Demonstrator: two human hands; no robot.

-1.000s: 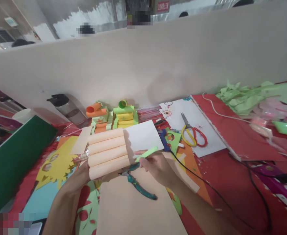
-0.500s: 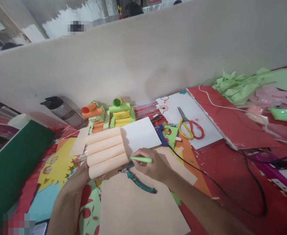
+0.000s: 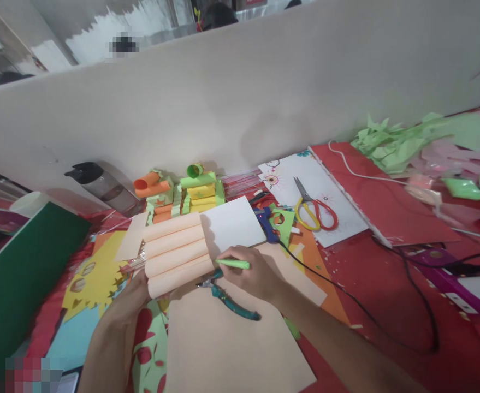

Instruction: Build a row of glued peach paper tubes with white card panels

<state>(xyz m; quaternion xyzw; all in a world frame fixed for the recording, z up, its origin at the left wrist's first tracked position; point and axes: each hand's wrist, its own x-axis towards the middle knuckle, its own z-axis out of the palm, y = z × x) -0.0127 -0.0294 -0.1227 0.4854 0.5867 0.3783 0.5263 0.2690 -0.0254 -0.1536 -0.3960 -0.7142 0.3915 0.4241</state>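
Several peach paper rolls (image 3: pixel 177 255) lie side by side as one piece, in the middle of the table. My left hand (image 3: pixel 137 289) grips this piece at its lower left edge, its fingers partly hidden behind the rolls. My right hand (image 3: pixel 246 273) is closed around a light green pen (image 3: pixel 235 263), whose tip is close to the right edge of the rolls. Just below lie teal-handled pliers (image 3: pixel 231 303) on a large peach paper sheet (image 3: pixel 235 349). Behind the rolls rests a white card (image 3: pixel 235 224).
A blue glue gun (image 3: pixel 269 224) with a black cord, and scissors (image 3: pixel 311 210) on a drawn-on white sheet (image 3: pixel 342 224), lie to the right. Finished-looking paper crafts (image 3: pixel 201 191) and a bottle (image 3: pixel 100 185) stand near the pale partition (image 3: pixel 231 103). A green board (image 3: pixel 27 278) is at left.
The whole view has shifted slightly. Both hands keep their holds, and the pen tip stays near the right edge of the rolls.
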